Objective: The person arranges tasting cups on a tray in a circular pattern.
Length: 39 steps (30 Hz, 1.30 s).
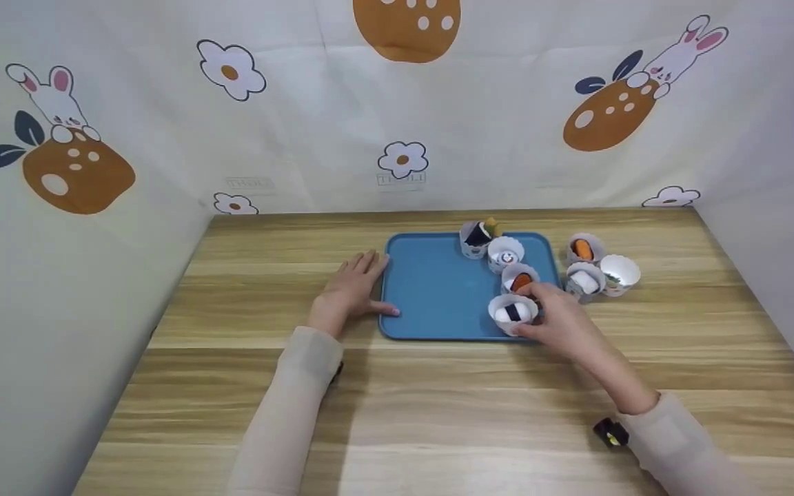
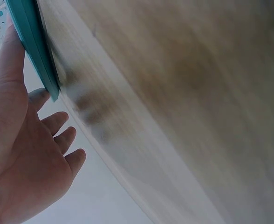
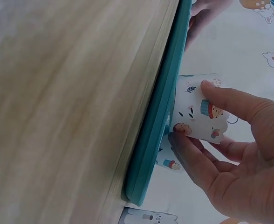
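A blue rectangular tray (image 1: 438,289) lies on the wooden table. My left hand (image 1: 352,289) rests at its left edge, fingers spread and straight, the thumb over the rim. Toward the tray's front right corner, my right hand (image 1: 562,320) holds a paper cup (image 3: 195,109) printed with cupcakes between thumb and fingers. Inside that cup is a white sushi piece with a black band (image 1: 513,313). Just behind it stands a cup with an orange-red piece (image 1: 521,281). Farther back are a cup with a white round piece (image 1: 506,256) and a cup with a black-wrapped rice ball (image 1: 477,234).
Right of the tray, three more paper cups stand together: one with an orange-topped piece (image 1: 582,249), one with a white piece (image 1: 584,281), and one pale cup (image 1: 619,275) with a green print. Patterned cloth (image 1: 314,124) walls the back and sides of the table (image 1: 438,413).
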### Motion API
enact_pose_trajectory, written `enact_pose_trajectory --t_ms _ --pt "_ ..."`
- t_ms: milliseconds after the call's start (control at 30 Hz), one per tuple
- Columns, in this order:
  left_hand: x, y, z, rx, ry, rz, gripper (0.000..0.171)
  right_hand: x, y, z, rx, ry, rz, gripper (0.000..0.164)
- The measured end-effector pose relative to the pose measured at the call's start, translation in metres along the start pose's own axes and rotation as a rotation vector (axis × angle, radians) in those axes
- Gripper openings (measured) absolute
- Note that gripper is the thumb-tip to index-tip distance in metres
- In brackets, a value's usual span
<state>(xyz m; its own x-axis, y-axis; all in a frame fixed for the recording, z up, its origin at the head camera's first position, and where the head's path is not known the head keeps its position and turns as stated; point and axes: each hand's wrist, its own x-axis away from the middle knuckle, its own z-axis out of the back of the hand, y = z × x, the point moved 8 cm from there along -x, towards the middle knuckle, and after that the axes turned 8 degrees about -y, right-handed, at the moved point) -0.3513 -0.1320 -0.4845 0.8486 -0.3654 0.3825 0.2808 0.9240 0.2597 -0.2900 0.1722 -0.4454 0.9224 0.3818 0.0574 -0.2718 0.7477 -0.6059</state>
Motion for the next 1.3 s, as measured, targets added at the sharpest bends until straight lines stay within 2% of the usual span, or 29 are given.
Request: enact_pose_trajectory --t_ms 300,600,933,1300 --pt "0.0 0.0 0.0 -0.018 -0.007 0.002 0.107 -0.001 0.001 -0.002 0.079 -0.011 -0.022 0.047" --pt "0.001 0.0 0.0 0.004 -0.014 0.009 0.108 -0.001 0.009 -0.002 0.046 -0.07 -0.098 0.064" --pt "0.001 0.0 0.0 0.005 -0.017 0.012 0.108 -0.003 0.007 0.001 0.023 -0.091 -0.097 0.061" --pt "0.001 0.001 0.0 -0.034 -0.014 0.015 0.108 -0.001 0.005 0.006 0.066 -0.115 -0.11 0.062"
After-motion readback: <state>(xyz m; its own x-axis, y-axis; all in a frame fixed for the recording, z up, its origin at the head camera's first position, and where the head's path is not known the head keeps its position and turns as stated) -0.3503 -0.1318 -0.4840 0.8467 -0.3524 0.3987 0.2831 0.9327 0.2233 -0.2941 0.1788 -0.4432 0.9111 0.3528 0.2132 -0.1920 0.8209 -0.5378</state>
